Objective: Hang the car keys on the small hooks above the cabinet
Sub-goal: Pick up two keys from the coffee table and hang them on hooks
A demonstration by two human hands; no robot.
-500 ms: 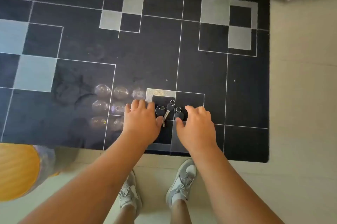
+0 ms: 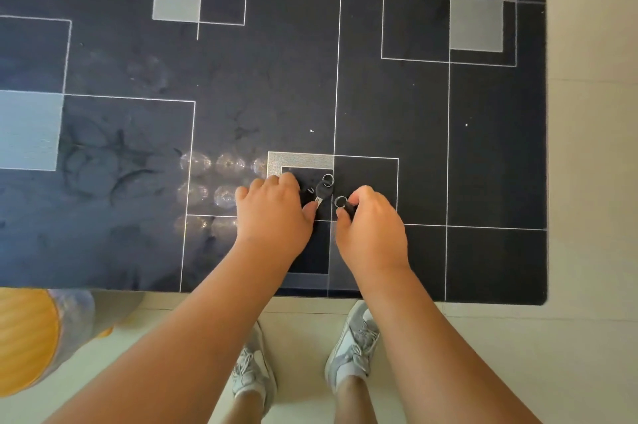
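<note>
Head view looks straight down onto a dark table (image 2: pixel 414 113) whose top carries pale grey squares and thin white lines, and every place below is told from the small grey-bordered square (image 2: pixel 300 158) near its front edge. Far to the left of that square, beyond the table's front edge, sits an orange ribbed object (image 2: pixel 24 337), only partly in frame. Just left of the square lies a cluster of clear domed bumps (image 2: pixel 226 164) on the surface. The left hand (image 2: pixel 274 213) rests at the square's lower left corner, palm down, fingers curled close together, its thumb tip touching the metal blade of a black-headed key (image 2: pixel 321 189) that lies inside the square; whether it truly grips the key, I cannot tell. That key's silver ring (image 2: pixel 328 179) points away from the person. Just right of the square, the right hand (image 2: pixel 371 233) pinches a second black key (image 2: pixel 349 206) between thumb and bent forefinger, with its ring (image 2: pixel 340 201) sticking out toward the first key. Below the square, past the table's edge, two grey sneakers (image 2: pixel 352 344) stand on a pale tiled floor (image 2: pixel 587 337).
</note>
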